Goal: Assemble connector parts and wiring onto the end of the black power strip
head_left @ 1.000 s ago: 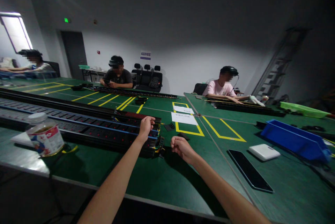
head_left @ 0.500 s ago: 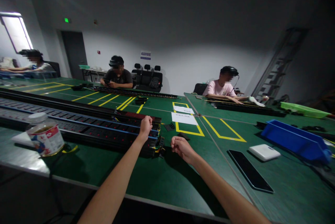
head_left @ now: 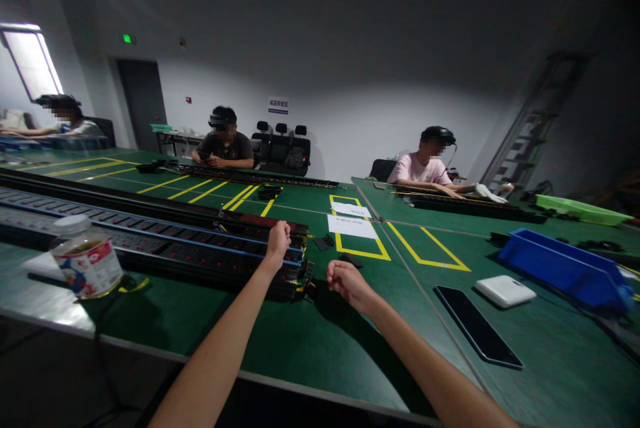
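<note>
My left hand (head_left: pixel 279 245) is curled into a fist over the right end of a long black rail assembly (head_left: pixel 200 249) with blue strips and small red marks. Whether it rests on the assembly I cannot tell. To its right, my right hand (head_left: pixel 347 283) is also closed, just beyond the assembly's end, with nothing showing in it. Yellow and black wire ends (head_left: pixel 303 287) stick out between the two hands. Past my right hand lie a small dark piece (head_left: pixel 351 259) and a flat black piece (head_left: pixel 324 242) on the green table (head_left: pixel 320 348).
A plastic jar (head_left: pixel 89 261) with liquid stands at the left. On the right lie a phone (head_left: pixel 477 326), a white box (head_left: pixel 505 291) and a blue bin (head_left: pixel 565 268). Paper sheets (head_left: pixel 353 227) lie ahead. Several people sit across the table, one wearing a white glove (head_left: pixel 490 193).
Both my hands stay where they were, still closed. Across the table at the right, the person's white-gloved hand has shifted very slightly.
</note>
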Demonstrator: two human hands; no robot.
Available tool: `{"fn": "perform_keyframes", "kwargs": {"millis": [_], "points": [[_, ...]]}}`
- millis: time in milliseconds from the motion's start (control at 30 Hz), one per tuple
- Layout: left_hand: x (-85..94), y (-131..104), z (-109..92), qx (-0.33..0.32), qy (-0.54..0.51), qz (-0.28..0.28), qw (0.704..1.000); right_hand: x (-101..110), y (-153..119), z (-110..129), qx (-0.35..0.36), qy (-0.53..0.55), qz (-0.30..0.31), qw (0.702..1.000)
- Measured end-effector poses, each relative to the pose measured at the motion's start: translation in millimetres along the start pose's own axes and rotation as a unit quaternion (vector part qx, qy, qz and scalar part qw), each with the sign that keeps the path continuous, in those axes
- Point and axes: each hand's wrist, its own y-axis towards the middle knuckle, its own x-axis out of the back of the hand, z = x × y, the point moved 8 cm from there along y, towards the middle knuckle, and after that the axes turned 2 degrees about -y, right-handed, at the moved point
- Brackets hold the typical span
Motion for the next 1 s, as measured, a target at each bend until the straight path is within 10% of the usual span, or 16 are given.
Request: {"fn": "perform_keyframes", "kwargs": {"millis": [1000], "points": [[0.9, 2.9, 2.6, -0.007, 0.024, -0.014, 1.000, 0.7, 1.3, -0.6, 0.003, 0.013, -0.003, 1.000]]}}
